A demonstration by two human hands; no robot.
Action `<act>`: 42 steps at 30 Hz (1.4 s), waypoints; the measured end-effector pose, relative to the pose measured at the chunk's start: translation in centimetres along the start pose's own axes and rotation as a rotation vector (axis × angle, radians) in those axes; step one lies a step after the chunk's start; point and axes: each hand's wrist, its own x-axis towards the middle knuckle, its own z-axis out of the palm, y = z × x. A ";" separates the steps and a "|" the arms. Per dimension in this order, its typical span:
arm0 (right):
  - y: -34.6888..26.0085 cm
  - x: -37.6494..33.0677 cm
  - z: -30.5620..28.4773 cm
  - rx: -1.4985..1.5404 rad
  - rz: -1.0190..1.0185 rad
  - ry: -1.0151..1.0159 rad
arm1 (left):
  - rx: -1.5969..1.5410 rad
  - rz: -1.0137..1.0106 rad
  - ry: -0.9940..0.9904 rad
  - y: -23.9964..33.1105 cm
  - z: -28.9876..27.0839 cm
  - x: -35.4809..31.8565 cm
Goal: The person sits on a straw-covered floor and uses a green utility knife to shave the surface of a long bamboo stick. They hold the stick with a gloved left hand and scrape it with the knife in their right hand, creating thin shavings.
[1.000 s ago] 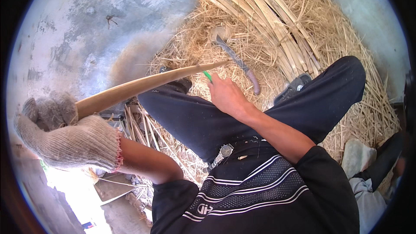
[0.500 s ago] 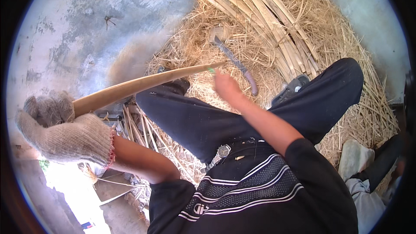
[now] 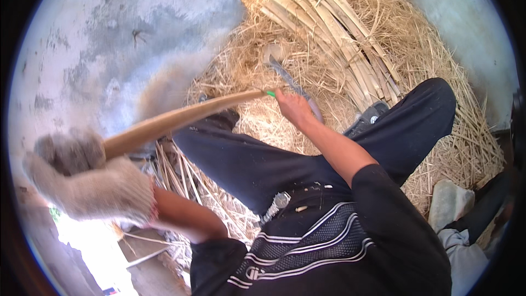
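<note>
The left hand [image 3: 82, 171], wearing a knitted glove, is closing its fingers around the broad end of a pale wooden strip [image 3: 183, 119]. The strip is lying lengthwise from near left to far right, bowing slightly and narrowing along its long axis; its thin end is pointing right and away from the body, over the straw-like shavings [image 3: 252, 57]. In view, it is passing just beyond the left knee. The bare right hand [image 3: 295, 108] is curling in a fist around a small green object [image 3: 270, 94], which is sitting at the strip's thin end; whether they are touching is unclear. Behind the right hand, a long knife [image 3: 287, 75] is resting on the shavings, while a bundle of split strips [image 3: 342, 35] is lying farther right.
</note>
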 end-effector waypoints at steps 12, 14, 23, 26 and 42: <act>5.3 3.7 -6.6 0.001 0.272 0.205 | 0.033 0.011 0.064 0.7 2.1 -1.0; 2.4 2.4 -9.1 0.257 0.204 0.058 | 0.101 0.011 0.126 0.1 2.3 -0.5; -4.0 -2.9 -6.6 0.471 0.039 -0.056 | 0.221 -0.032 0.140 -1.7 1.8 1.5; -1.4 -1.5 -2.3 0.298 0.073 -0.034 | 0.123 -0.029 0.111 -2.8 1.4 2.2; 4.0 4.4 4.3 0.108 0.370 -0.205 | -0.199 -0.059 -0.295 -1.3 0.4 1.7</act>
